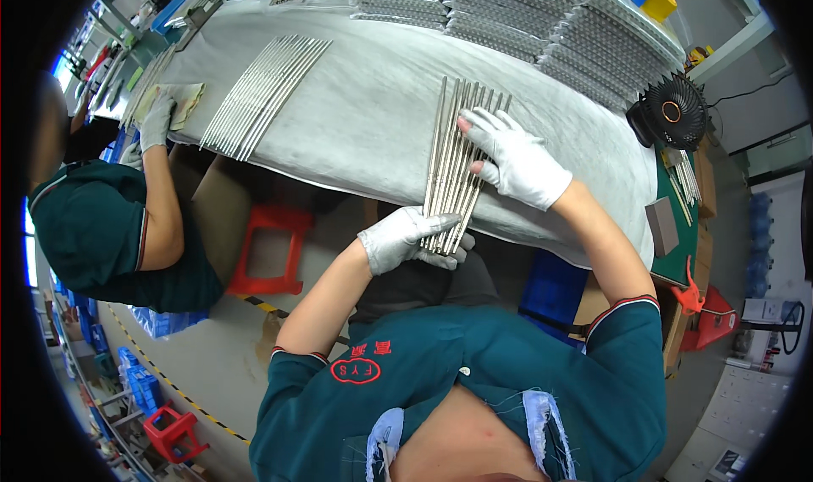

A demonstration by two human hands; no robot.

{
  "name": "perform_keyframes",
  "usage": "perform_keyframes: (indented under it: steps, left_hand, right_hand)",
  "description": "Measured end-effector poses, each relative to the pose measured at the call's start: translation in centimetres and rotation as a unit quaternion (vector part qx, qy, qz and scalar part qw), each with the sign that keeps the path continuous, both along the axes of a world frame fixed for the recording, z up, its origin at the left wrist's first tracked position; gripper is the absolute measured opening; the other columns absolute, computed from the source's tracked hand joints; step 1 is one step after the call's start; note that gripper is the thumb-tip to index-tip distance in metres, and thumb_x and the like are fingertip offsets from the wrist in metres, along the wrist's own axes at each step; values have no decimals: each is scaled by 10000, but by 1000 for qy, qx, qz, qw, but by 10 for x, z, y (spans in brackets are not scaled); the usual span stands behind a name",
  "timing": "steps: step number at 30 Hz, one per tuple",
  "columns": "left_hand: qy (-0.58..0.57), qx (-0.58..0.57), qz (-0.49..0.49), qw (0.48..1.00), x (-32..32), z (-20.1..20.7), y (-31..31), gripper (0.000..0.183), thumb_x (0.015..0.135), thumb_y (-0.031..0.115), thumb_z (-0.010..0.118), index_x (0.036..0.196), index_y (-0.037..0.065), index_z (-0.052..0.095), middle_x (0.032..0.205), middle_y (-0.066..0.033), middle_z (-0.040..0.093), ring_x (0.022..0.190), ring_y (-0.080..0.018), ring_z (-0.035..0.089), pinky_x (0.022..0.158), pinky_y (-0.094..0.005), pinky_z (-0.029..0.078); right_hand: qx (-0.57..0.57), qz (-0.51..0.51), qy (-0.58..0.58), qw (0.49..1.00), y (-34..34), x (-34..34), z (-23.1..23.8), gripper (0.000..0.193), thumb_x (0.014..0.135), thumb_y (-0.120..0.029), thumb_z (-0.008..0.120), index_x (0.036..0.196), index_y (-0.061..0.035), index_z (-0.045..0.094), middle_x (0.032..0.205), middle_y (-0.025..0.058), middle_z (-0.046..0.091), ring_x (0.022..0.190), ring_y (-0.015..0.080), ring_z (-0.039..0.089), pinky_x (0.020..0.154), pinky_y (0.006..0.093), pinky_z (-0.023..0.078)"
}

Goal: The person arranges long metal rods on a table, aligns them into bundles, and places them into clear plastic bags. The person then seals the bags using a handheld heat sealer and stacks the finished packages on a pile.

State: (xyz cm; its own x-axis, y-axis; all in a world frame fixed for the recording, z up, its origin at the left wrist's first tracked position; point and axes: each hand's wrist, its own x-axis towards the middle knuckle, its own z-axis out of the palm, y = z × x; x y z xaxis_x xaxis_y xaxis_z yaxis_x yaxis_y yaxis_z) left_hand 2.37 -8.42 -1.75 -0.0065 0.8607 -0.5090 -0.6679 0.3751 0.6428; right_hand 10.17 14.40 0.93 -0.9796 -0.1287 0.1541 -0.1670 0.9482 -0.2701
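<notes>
While my left hand (pixel 405 238) pinches the metal rods' (pixel 456 162) near ends at the table's (pixel 364 118) front edge, my right hand (pixel 517 162) presses spread fingers flat, keeping the bundle aligned.

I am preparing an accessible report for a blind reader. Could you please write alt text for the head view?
A person's gloved left hand and right hand press on a row of thin metal rods lying on a grey cloth-covered table. To the left, a co-worker's gloved hand rests near a second row of rods.
</notes>
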Motion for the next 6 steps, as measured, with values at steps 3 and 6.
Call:
perform_keyframes:
  steps: [3,6]
  left_hand:
    - [82,-34,85,992,4,-2,-11,442,942,320,561,1224,-19,531,1102,-113,638,906,-220,665,756,-373,580]
    - [74,-30,133,988,1,-10,-33,505,933,310,581,1308,-7,464,1123,-117,633,957,-245,660,770,-404,568]
  right_hand:
    - [12,-10,17,1000,-6,12,9,635,865,-309,600,1396,-39,381,1430,195,377,1338,360,332,1114,476,247]
    - [3,-49,-21,999,-6,35,6,697,826,-320,648,1419,-87,367,1458,202,338,1378,352,283,1126,520,201]
